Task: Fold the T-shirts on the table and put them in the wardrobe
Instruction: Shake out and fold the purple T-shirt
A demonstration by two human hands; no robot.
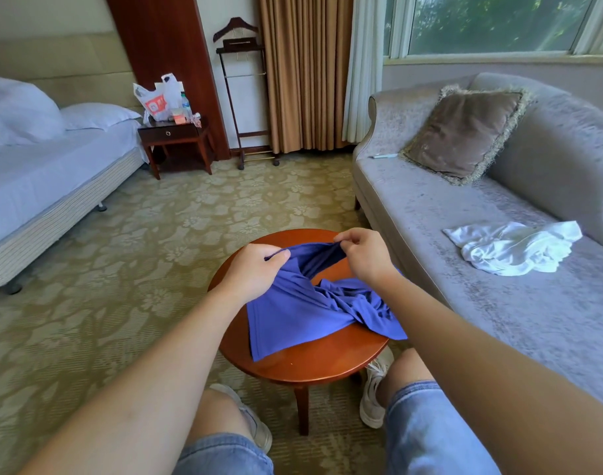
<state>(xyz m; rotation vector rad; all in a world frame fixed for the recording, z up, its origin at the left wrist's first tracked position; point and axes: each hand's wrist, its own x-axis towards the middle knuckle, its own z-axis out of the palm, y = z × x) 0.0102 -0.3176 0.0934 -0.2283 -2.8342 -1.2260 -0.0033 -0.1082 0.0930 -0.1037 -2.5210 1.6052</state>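
round table (327, 358), blue T-shirt (293, 313) twisted, crumpled

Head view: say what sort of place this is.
Likely a hotel room: a bed with white linen, a wooden valet stand against the wall, and a sofa beside it.

Single head cam, wide-angle, pitched forward and down from above; left hand (255, 269) and right hand (361, 255) close, mid-frame (round table (313, 361) just beneath them).
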